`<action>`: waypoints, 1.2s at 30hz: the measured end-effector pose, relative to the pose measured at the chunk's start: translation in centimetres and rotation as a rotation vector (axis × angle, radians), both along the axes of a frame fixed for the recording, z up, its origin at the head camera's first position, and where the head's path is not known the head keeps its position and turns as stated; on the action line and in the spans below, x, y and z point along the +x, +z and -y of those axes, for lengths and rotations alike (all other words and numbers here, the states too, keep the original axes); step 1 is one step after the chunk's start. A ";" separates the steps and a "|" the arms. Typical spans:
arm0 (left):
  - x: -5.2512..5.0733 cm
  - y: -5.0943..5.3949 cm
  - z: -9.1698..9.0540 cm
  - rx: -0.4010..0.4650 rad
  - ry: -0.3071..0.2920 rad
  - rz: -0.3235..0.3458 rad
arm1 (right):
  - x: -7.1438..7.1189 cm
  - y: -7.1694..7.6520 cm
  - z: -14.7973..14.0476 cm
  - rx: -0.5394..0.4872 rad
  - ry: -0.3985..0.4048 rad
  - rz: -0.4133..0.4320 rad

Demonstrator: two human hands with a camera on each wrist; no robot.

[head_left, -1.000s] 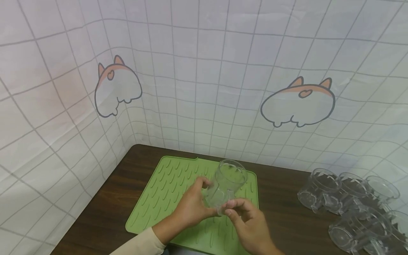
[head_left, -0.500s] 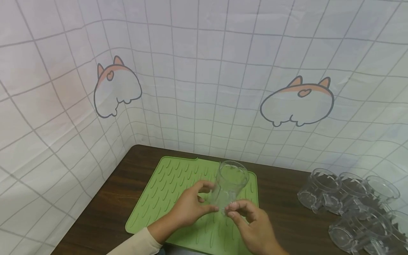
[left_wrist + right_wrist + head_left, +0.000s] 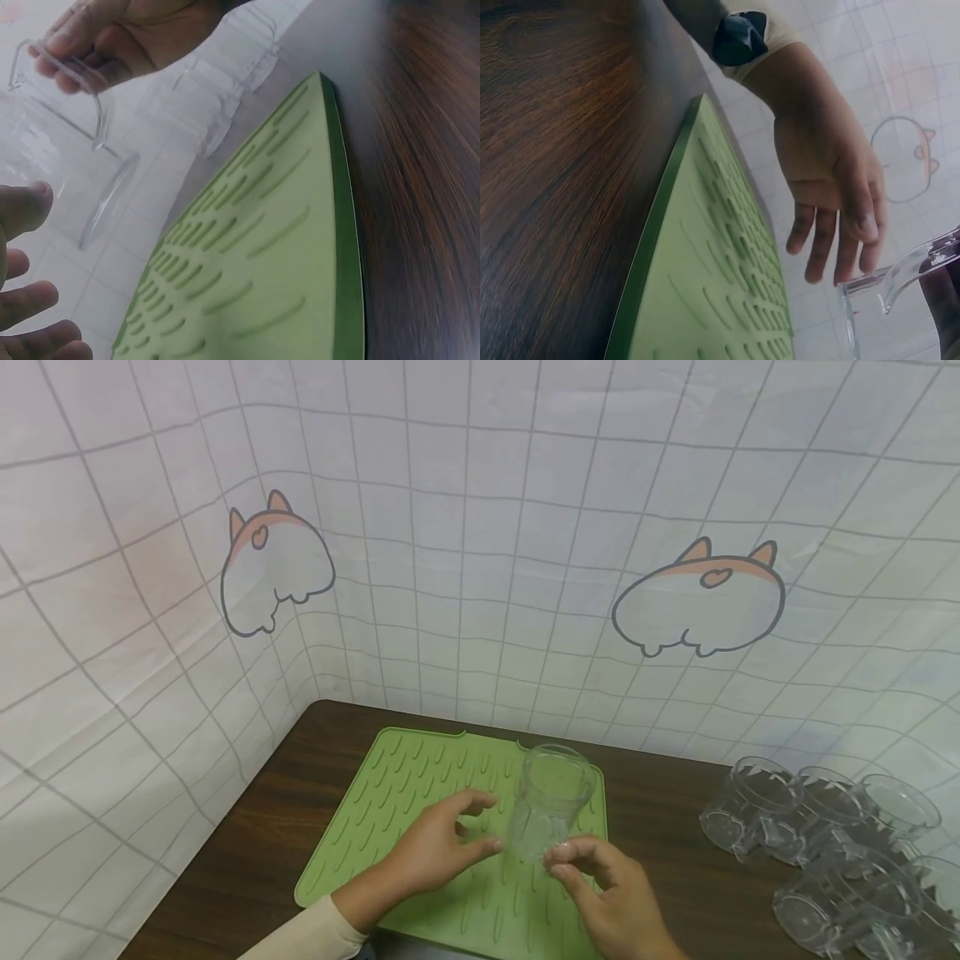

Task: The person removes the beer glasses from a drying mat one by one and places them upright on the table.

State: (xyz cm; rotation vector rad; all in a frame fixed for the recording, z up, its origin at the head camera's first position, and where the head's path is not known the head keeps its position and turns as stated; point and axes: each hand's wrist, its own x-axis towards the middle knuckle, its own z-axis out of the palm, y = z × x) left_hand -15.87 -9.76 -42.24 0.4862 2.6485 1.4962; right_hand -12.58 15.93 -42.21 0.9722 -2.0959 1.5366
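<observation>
A clear mug [image 3: 558,785] hangs above the right part of a green ridged mat [image 3: 397,810]. My right hand [image 3: 613,893] pinches the mug by its handle, with thumb and fingers brought together there. The left wrist view shows the same right hand [image 3: 142,34] holding the handle from above. To the left of the mug, my left hand [image 3: 438,847] is apart from it, thumb and fingers spread and nothing held. In the right wrist view the left hand's fingers [image 3: 821,244] extend near the mug's edge.
Several clear mugs [image 3: 847,885] stand grouped on the dark wooden table [image 3: 660,835] at the right. A white grid-patterned curtain [image 3: 480,568] with cartoon animal prints surrounds the table at the back and left.
My left hand has let go of the mug and drawn back to the left. My right hand has moved slightly right with the mug.
</observation>
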 end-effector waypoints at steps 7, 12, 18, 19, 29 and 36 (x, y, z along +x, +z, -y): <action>0.3 -0.8 1.6 -0.132 0.028 -0.061 | 0.1 -0.2 -1.1 0.026 -0.050 -0.033; 0.6 -1.3 2.6 -0.187 0.029 -0.111 | 0.3 -0.1 -1.9 0.042 -0.055 0.000; 1.0 -1.7 3.6 -0.224 0.056 -0.130 | 0.5 -0.2 -3.1 0.044 -0.077 0.038; 1.0 -1.8 3.7 -0.222 0.060 -0.130 | 0.5 -0.3 -3.3 0.044 -0.084 0.033; 1.6 -2.2 5.0 -0.247 0.093 -0.133 | 0.8 -0.9 -6.0 0.049 -0.139 0.038; 2.0 -2.4 5.6 -0.240 0.100 -0.135 | 1.1 -1.5 -7.9 0.038 -0.143 0.011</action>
